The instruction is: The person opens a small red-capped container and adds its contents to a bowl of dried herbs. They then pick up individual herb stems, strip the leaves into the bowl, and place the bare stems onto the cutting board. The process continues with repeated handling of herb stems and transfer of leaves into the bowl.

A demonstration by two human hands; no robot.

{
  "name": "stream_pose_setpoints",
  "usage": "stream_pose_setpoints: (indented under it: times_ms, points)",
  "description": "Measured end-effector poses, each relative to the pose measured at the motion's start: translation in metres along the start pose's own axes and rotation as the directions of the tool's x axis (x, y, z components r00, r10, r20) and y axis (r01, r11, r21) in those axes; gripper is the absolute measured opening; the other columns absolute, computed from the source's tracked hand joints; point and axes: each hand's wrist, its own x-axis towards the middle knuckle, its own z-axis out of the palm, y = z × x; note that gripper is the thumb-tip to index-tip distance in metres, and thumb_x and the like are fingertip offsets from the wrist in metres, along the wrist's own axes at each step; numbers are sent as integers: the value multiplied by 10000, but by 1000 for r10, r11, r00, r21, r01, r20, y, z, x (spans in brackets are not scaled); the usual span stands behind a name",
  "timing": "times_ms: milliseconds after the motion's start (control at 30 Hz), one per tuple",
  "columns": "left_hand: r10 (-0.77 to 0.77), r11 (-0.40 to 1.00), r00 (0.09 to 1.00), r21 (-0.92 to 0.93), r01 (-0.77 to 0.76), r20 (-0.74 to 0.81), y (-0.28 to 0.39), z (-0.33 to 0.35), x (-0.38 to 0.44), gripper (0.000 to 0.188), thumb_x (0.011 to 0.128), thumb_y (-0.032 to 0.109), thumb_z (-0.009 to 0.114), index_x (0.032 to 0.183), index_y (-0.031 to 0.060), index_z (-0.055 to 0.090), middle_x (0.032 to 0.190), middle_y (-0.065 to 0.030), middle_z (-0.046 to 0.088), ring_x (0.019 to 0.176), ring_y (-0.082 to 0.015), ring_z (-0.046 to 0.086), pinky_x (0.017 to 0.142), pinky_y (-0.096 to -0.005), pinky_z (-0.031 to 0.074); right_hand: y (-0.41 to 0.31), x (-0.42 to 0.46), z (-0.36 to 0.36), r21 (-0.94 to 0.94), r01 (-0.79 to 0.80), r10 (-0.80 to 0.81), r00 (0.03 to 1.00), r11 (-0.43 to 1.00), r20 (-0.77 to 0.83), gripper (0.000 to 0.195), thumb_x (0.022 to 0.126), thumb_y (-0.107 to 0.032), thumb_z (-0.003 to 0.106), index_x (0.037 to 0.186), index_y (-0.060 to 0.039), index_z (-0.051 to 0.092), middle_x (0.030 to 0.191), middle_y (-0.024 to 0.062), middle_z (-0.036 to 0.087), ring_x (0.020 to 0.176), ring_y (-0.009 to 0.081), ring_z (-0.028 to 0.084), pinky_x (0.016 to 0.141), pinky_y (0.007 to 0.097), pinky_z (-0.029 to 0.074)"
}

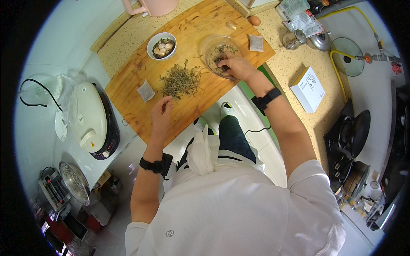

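My right hand (236,66) reaches into a clear bowl (205,52) with dried herb bits in it. Its fingertips are down among the dark bits, so I cannot tell whether they pinch any. Near the front edge of a wooden cutting board (131,99), my left hand (161,112) has curled fingers beside a heap of dried herb stems (181,81). Whether it holds a stem is unclear. A filled white sachet (146,91) lies left of the heap, and another sachet (256,43) right of the bowl. Behind the heap, a small white bowl (161,46) holds garlic cloves over dark herbs.
A pink pitcher (158,7) stands behind the board. An egg (254,20), a glass jar (293,40) and a white box (308,89) sit on the right counter. An electric griddle (91,118) is at left, a gas stove (339,150) at far right.
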Motion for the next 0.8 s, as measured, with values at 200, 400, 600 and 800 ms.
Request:
stream_pose_setpoints:
  times_ms: [200, 400, 600, 800]
  points:
    - [29, 999, 1000, -14, -29, 13, -4, 3, 2, 193, 891, 20, 536, 1068, -20, 601, 920, -24, 592, 834, -98, 547, 756, -228, 455, -2, -4, -2, -44, 20, -20, 1000, 999, 10, 234, 753, -130, 626, 986, -126, 630, 1014, 123, 548, 943, 309, 580, 794, 378, 472]
    - [43, 998, 997, 51, -46, 56, -6, 1, 2, 196, 903, 37, 527, 1077, -17, 597, 940, -30, 593, 844, -103, 551, 766, -235, 464, -6, -2, 2, -61, 96, -97, 995, 994, -24, 190, 752, -79, 583, 941, -73, 599, 973, 140, 543, 908, 329, 572, 744, 398, 477]
    - [21, 1000, 999, 6, -21, 26, 3, 6, -2, 189, 905, 49, 524, 1062, -26, 597, 918, -21, 590, 826, -98, 547, 756, -229, 454, 4, 5, 14, -44, 130, -132, 990, 991, -51, 160, 746, -63, 583, 906, -54, 588, 882, 126, 538, 860, 332, 568, 705, 386, 480]
    - [14, 1000, 1000, -22, -14, 24, 7, 5, -3, 182, 908, 59, 528, 1054, -21, 600, 904, -9, 582, 824, -86, 537, 755, -222, 450, 22, 6, 21, 484, 20, 137, 948, 875, -286, 79, 784, -30, 614, 861, -17, 604, 769, 73, 609, 685, 227, 573, 623, 285, 486]
